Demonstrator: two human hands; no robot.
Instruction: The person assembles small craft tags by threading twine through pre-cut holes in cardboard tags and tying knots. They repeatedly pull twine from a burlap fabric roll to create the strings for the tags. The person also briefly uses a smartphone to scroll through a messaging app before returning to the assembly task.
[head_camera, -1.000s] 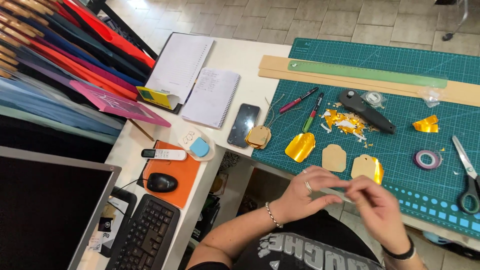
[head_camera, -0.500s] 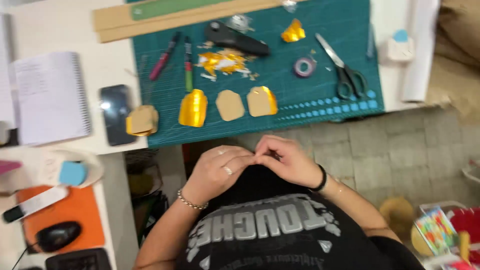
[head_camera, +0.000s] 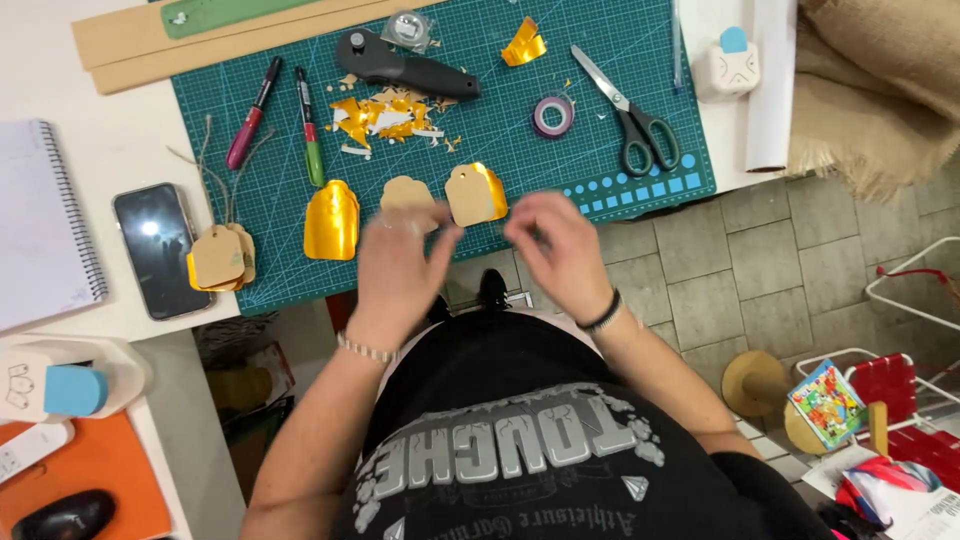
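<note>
Left hand (head_camera: 400, 262) and right hand (head_camera: 555, 250): blurred, grip unclear | at cutting mat (head_camera: 250, 160) near edge | gold tag (head_camera: 332, 220) foiled, plain tag (head_camera: 406, 195) remaining, seemingly.

— What lay nearest the hands?

— Two tags at the mat's (head_camera: 600, 150) near edge. The middle tag (head_camera: 405, 194) was plain brown card with a scalloped top, flat, partly hidden by the left hand (head_camera: 395, 265). The right tag (head_camera: 477, 193) was brown with gold foil showing along its right side, tilted a little.

— And the hands themselves?

— Blurred, raised just off that edge, slightly apart. The right hand (head_camera: 555, 250) hovered below the right tag. Whether either pinched anything could not be told.
</note>
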